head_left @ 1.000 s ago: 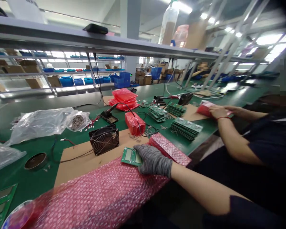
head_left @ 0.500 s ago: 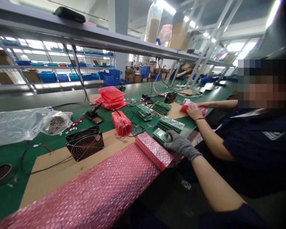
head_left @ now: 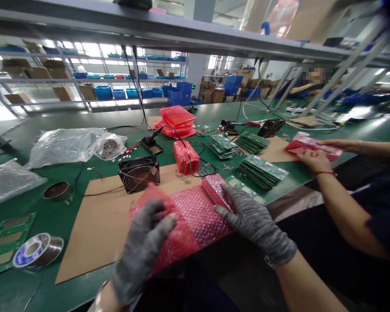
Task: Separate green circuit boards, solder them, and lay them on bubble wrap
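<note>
Head view: left hand [head_left: 143, 249] grips bubble wrap [head_left: 198, 212]; right hand [head_left: 255, 223] fingers [head_left: 225, 215] press it.

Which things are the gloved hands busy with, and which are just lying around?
Busy with: bubble wrap, gripped by the left hand and pressed by the right hand; loose board beside it.
Lying around: fan, solder reel, plastic bag, board stacks, tin.
</note>
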### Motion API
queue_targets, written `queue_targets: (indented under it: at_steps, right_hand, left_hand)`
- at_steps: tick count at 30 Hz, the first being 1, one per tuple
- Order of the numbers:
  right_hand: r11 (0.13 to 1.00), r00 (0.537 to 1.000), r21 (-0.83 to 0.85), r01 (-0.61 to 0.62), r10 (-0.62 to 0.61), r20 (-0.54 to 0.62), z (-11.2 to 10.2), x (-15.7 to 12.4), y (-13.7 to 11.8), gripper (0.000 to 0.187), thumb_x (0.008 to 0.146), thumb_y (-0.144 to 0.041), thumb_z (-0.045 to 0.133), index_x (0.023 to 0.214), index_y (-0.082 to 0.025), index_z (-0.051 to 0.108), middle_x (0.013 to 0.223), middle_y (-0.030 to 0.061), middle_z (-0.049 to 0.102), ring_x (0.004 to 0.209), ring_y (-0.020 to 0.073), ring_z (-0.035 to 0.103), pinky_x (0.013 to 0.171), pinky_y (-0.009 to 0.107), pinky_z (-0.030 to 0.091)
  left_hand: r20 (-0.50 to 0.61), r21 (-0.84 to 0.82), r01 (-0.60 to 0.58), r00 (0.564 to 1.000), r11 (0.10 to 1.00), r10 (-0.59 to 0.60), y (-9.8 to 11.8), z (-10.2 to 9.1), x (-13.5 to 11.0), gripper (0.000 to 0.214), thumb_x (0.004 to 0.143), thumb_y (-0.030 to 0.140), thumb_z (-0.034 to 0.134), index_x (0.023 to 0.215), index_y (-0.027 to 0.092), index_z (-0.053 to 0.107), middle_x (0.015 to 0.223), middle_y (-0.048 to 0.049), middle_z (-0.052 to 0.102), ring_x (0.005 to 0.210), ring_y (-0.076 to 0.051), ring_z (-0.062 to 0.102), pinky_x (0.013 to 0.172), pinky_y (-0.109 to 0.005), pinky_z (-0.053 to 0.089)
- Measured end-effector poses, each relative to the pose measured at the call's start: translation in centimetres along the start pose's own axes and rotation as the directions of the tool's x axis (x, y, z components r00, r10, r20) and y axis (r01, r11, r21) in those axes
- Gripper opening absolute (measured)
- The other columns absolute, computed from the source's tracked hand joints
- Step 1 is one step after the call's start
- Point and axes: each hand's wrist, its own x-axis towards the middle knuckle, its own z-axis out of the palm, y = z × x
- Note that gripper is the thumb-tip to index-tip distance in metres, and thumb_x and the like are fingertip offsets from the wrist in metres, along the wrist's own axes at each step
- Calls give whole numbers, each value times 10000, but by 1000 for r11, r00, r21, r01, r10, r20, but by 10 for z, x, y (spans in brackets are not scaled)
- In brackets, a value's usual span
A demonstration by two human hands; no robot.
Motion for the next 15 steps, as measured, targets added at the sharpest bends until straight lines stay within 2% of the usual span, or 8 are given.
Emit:
queue_targets:
  at_steps: [2,5,7,8,10,11,13,15]
  right_hand:
    - [997,1000,-81,16,-16,0,2,0,-7,576,835,-439,558,1328,-142,572,1246,186,615,1173,366,570,1045,530,445]
    - [981,998,-185,62,-62,9,0,1,-6,562,836,-380,553,1356,-167,558,1254,168,613,1169,355,566,1040,527,456]
    - [968,997,-243,63,-51,57,-1,2,-2,526,827,-345,562,1328,-189,588,1206,168,628,1128,365,579,1006,541,474]
    - [966,996,-253,52,-32,84,-1,3,1,525,816,-337,574,1321,-194,595,1180,174,632,1112,373,583,990,548,481]
    - [977,994,-215,8,16,107,1,5,8,570,782,-338,609,1334,-198,585,1190,185,618,1137,391,570,997,563,474]
    - [983,994,-184,-15,35,104,2,6,11,604,765,-348,623,1349,-200,570,1221,185,604,1164,396,558,1013,567,463]
    - [992,994,-107,-68,76,77,6,9,16,636,740,-367,638,1347,-195,560,1290,185,568,1217,404,529,1058,579,428]
    - [993,993,-45,-106,108,56,8,11,16,617,737,-377,632,1322,-192,569,1330,186,549,1250,413,508,1088,592,397]
  left_hand:
    - [237,131,-24,972,991,-8,-3,35,15,367,893,337,588,1211,154,598,1125,-111,691,991,-212,672,890,-322,554]
    - [262,247,-64,965,967,-3,-7,56,20,405,839,411,611,1149,154,650,1052,-127,716,985,-290,669,964,-433,502]
    - [149,348,-100,988,932,50,-11,39,9,445,856,473,543,1187,192,639,1146,-110,700,1055,-301,651,1011,-453,455]
    - [23,442,-112,993,890,114,-13,24,1,450,877,509,482,1182,219,639,1172,-86,696,1060,-287,655,998,-435,457]
    - [-267,674,115,959,730,96,-20,-12,-14,481,879,589,411,1137,249,634,1032,-68,722,878,-297,680,865,-450,479]
    - [-350,736,288,937,612,-21,-25,-27,-19,546,864,644,389,1203,265,588,1018,-73,718,834,-326,674,792,-465,478]
    - [-367,693,444,895,568,-253,-35,-45,-23,643,820,676,408,1267,222,498,1104,-90,696,966,-322,668,834,-439,480]
    - [-255,703,420,902,574,-347,-44,-46,-22,550,840,638,389,1169,218,522,1048,-90,698,980,-304,658,855,-418,469]
